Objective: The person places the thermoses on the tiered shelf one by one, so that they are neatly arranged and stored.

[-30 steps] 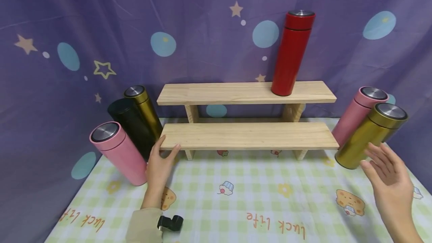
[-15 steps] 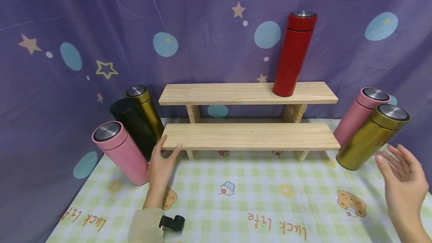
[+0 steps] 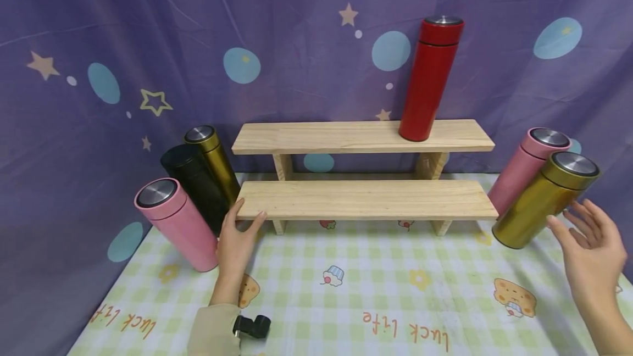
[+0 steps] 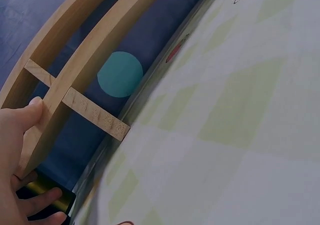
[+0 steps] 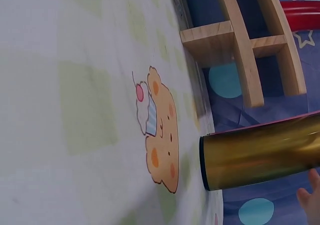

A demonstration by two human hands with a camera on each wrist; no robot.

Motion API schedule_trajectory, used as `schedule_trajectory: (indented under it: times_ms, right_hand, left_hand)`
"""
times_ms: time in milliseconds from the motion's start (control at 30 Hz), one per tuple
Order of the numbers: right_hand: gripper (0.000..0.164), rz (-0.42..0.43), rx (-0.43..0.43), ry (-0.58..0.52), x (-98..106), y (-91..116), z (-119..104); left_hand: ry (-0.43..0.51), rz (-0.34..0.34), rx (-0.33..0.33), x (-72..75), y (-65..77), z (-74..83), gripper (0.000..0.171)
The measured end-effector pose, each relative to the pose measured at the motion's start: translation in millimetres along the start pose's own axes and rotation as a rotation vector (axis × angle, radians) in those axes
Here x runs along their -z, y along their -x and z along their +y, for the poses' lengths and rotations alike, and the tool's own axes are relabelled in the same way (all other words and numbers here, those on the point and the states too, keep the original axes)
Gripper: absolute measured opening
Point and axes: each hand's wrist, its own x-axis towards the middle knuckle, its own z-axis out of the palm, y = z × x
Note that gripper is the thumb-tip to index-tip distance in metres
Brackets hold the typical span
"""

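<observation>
My left hand (image 3: pixel 234 246) grips the left end of the lower board of a two-tier wooden shelf (image 3: pixel 366 199), its thumb on the front edge. At the right, my right hand (image 3: pixel 593 251) is beside a gold thermos flask (image 3: pixel 536 207), fingers spread and slightly bent. In the right wrist view, fingertips (image 5: pixel 314 177) come close to the gold flask's side; whether they touch I cannot tell. Behind that flask stands a pink flask (image 3: pixel 519 166), partly hidden. A tall red flask (image 3: pixel 427 87) stands upright on the upper board, right of its middle.
Left of the shelf stand a pink flask (image 3: pixel 180 229), a black flask (image 3: pixel 198 185) and another gold flask (image 3: pixel 212 153), close together. A checked tablecloth (image 3: pixel 386 290) covers the table. Behind hangs a purple curtain (image 3: pixel 296 26) with stars and blue ovals.
My right hand has moved rightward along the near side of the gold flask, then slightly up toward it. My left hand has kept its grip on the shelf.
</observation>
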Motion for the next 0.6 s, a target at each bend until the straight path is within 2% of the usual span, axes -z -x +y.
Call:
schedule_trajectory:
  times_ms: [600]
  right_hand:
    - [0.07, -0.052, -0.091, 0.074, -15, -23, 9]
  left_hand:
    - [0.002, 0.008, 0.004, -0.5, 0.0, -0.8, 0.078]
